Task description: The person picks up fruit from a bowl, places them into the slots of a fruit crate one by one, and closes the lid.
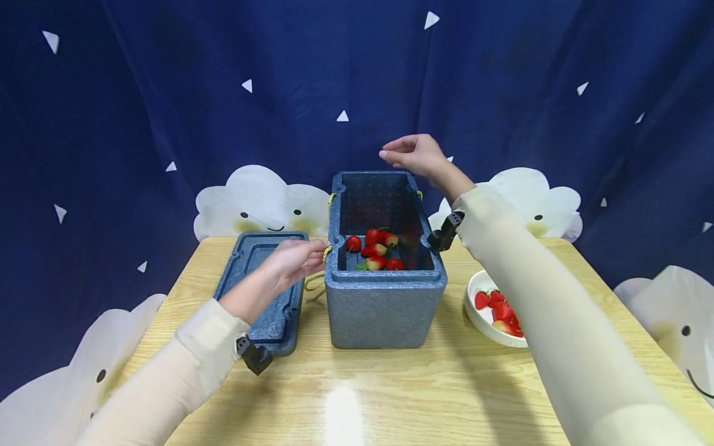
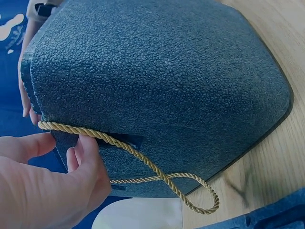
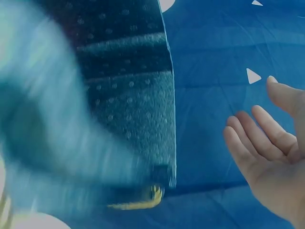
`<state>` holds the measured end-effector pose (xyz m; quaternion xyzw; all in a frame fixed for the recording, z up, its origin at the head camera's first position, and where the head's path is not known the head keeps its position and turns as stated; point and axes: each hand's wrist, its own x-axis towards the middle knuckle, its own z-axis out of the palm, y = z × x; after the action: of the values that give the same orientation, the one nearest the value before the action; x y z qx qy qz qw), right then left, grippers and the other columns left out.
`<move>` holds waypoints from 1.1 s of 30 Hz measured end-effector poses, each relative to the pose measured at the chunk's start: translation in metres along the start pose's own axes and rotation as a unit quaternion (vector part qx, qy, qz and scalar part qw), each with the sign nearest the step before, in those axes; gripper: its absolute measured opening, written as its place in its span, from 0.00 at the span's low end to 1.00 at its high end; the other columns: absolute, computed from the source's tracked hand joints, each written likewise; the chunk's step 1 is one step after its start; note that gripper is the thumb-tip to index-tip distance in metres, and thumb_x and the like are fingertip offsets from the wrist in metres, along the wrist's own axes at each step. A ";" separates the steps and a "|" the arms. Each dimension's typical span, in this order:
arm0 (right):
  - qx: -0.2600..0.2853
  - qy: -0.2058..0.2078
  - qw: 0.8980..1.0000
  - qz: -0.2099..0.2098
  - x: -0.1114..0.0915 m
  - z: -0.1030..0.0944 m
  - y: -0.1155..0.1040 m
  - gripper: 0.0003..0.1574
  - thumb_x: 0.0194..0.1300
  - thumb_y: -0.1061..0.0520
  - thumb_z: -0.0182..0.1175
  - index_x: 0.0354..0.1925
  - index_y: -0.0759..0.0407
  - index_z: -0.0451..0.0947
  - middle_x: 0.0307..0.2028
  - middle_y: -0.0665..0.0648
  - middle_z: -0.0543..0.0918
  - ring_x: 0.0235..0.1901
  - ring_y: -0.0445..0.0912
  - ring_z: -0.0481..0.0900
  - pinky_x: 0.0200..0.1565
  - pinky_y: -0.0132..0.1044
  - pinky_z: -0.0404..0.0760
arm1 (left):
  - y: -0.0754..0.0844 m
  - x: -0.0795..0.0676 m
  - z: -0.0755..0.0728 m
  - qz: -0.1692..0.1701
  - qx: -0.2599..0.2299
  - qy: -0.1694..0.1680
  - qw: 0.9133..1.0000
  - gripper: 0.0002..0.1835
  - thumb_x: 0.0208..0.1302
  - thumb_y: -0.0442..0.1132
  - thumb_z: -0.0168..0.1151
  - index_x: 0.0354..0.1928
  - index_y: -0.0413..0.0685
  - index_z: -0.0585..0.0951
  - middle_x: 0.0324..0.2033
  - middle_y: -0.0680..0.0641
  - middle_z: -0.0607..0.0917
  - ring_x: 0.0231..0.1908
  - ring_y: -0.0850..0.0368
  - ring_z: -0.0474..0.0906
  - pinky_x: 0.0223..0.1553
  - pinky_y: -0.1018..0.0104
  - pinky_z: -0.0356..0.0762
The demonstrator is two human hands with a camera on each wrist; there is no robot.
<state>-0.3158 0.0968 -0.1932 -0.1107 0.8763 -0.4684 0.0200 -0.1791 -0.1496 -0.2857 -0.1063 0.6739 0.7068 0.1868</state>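
Observation:
In the head view a blue-grey foam box [image 1: 385,316] stands lidless at the middle of the table, several strawberries [image 1: 375,250] on its floor. My left hand [image 1: 295,257] grips its left rim; the left wrist view shows thumb and finger at the edge, beside a yellow twisted rope [image 2: 143,160] that loops down the outer wall. Above the box's far right corner hovers my right hand [image 1: 418,155], holding nothing, its fingers loosely bent in the right wrist view. A white bowl [image 1: 474,310] with more strawberries [image 1: 502,311] sits right of the box, partly hidden by my right sleeve.
The box's lid [image 1: 279,316] lies flat on the wooden table [image 1: 390,396] to the left, partly under my left forearm. Behind the table hangs a dark blue curtain [image 1: 301,74] with white triangles and clouds.

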 end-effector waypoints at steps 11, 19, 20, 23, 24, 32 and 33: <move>0.020 -0.009 1.000 -0.005 -0.044 -0.035 0.058 0.28 0.64 0.48 0.63 0.56 0.64 0.77 0.46 0.54 0.85 0.37 0.33 0.83 0.49 0.29 0.84 | -0.003 0.000 -0.001 -0.004 -0.001 0.004 1.000 0.24 0.72 0.38 0.50 0.65 0.32 0.66 0.39 0.51 0.77 0.39 0.65 0.76 0.67 0.60 0.71; 0.009 -0.041 0.999 0.007 -0.088 -0.054 0.123 0.31 0.65 0.51 0.62 0.58 0.72 0.72 0.36 0.40 0.86 0.34 0.28 0.82 0.42 0.19 0.82 | -0.003 0.002 -0.003 -0.002 -0.002 0.006 1.000 0.25 0.71 0.38 0.51 0.66 0.32 0.64 0.45 0.48 0.74 0.43 0.63 0.75 0.67 0.60 0.71; 0.000 -0.045 0.999 0.013 -0.093 -0.056 0.131 0.32 0.65 0.50 0.62 0.59 0.72 0.72 0.37 0.40 0.86 0.34 0.28 0.82 0.42 0.19 0.82 | -0.003 0.002 -0.003 -0.003 0.000 0.007 1.000 0.25 0.71 0.38 0.51 0.66 0.33 0.65 0.44 0.49 0.75 0.42 0.63 0.75 0.67 0.61 0.71; -0.035 -0.055 0.997 0.035 -0.108 -0.061 0.150 0.32 0.65 0.47 0.62 0.59 0.69 0.72 0.41 0.45 0.87 0.35 0.27 0.81 0.42 0.19 0.80 | -0.003 0.002 -0.003 -0.005 0.007 0.010 1.000 0.25 0.71 0.39 0.52 0.65 0.33 0.65 0.42 0.49 0.75 0.39 0.64 0.76 0.66 0.61 0.72; -0.042 -0.058 0.997 0.040 -0.112 -0.062 0.156 0.32 0.65 0.47 0.62 0.58 0.68 0.73 0.43 0.49 0.87 0.35 0.27 0.81 0.43 0.19 0.80 | -0.003 0.002 -0.003 -0.005 0.008 0.010 1.000 0.25 0.71 0.39 0.52 0.65 0.33 0.66 0.42 0.50 0.75 0.38 0.65 0.76 0.66 0.61 0.72; -0.072 -0.086 0.992 0.065 -0.139 -0.062 0.195 0.30 0.65 0.48 0.62 0.56 0.68 0.75 0.49 0.64 0.85 0.40 0.36 0.84 0.49 0.34 0.85 | -0.003 0.002 -0.004 -0.001 0.000 0.005 1.000 0.25 0.71 0.39 0.51 0.65 0.32 0.65 0.42 0.49 0.76 0.39 0.64 0.76 0.68 0.59 0.70; -0.071 -0.095 0.990 0.073 -0.141 -0.061 0.199 0.30 0.65 0.47 0.62 0.56 0.68 0.75 0.49 0.64 0.84 0.41 0.39 0.85 0.50 0.37 0.85 | -0.003 0.002 -0.004 0.000 -0.002 0.003 1.000 0.25 0.71 0.38 0.51 0.65 0.32 0.65 0.41 0.50 0.76 0.39 0.65 0.76 0.68 0.59 0.70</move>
<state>-0.2216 0.2831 -0.3326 -0.0914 0.9073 -0.3895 0.1294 -0.1798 -0.1529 -0.2895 -0.1090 0.6732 0.7077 0.1845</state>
